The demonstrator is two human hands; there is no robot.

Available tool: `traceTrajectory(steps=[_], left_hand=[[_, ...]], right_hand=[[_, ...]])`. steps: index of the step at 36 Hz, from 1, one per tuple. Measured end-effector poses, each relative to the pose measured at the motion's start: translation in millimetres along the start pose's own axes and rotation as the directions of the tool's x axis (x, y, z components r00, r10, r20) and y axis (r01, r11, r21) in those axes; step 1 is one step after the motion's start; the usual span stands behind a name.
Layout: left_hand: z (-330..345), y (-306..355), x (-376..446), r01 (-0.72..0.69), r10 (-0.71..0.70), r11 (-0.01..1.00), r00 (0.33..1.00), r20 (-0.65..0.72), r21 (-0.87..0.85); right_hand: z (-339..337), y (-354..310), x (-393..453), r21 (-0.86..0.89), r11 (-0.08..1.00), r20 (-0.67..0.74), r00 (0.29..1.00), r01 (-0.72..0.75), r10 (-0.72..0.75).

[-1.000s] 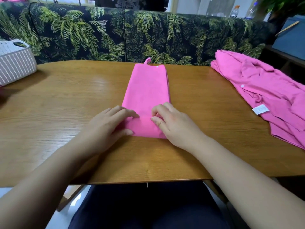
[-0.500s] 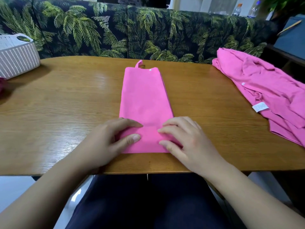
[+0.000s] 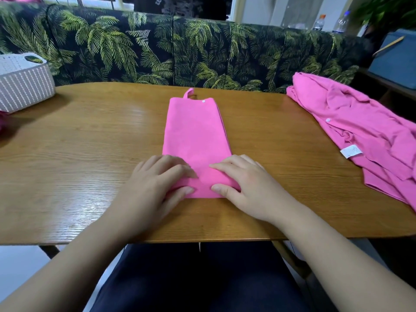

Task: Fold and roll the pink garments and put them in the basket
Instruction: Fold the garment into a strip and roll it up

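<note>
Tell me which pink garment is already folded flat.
The narrow pink strip at the table's middle, under both hands: left hand, right hand. The other pink garment, on the right, lies spread and rumpled, with its white tag showing.

A folded garment lies lengthwise at the middle of the table, its near end close to the front edge. The left hand rests on that end's left side, the right hand on its right. A basket stands at the far left corner. An unfolded garment sprawls over the right end. A sofa runs behind the table.
</note>
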State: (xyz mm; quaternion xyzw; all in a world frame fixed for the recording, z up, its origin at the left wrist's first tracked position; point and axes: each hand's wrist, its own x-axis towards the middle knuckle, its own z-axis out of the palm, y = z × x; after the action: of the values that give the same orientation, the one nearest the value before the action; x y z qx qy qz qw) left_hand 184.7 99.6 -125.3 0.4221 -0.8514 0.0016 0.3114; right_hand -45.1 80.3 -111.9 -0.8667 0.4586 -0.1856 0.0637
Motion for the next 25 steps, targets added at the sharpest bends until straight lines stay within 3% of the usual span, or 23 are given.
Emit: traceTrajectory(steps=[8,12,16,21,25], left_hand=[[8.5,-2.3,-2.2,0.035,-0.029,0.987,0.999,-0.036,0.155],[11.2,-4.9,0.4,0.066,-0.061,0.982,0.998,-0.034,0.176],[13.0,-9.0,5.7,0.099,-0.096,0.982,0.995,-0.025,0.162],[12.7,-14.3,13.4,0.134,-0.136,0.981,0.991,0.003,0.143],[10.9,-18.0,20.9,0.177,-0.184,0.977,0.981,0.054,0.121]], right_hand=[[-8.1,7.8,19.3,0.021,0.999,0.099,0.994,-0.043,0.041],[-3.1,6.5,17.2,-0.014,1.000,-0.084,0.996,-0.006,0.005],[5.8,6.9,10.4,-0.083,0.993,-0.278,0.955,0.081,-0.101],[11.7,9.7,5.8,-0.118,0.991,-0.379,0.919,0.071,-0.111],[14.8,13.1,6.0,-0.111,0.992,-0.377,0.922,0.053,-0.092]])
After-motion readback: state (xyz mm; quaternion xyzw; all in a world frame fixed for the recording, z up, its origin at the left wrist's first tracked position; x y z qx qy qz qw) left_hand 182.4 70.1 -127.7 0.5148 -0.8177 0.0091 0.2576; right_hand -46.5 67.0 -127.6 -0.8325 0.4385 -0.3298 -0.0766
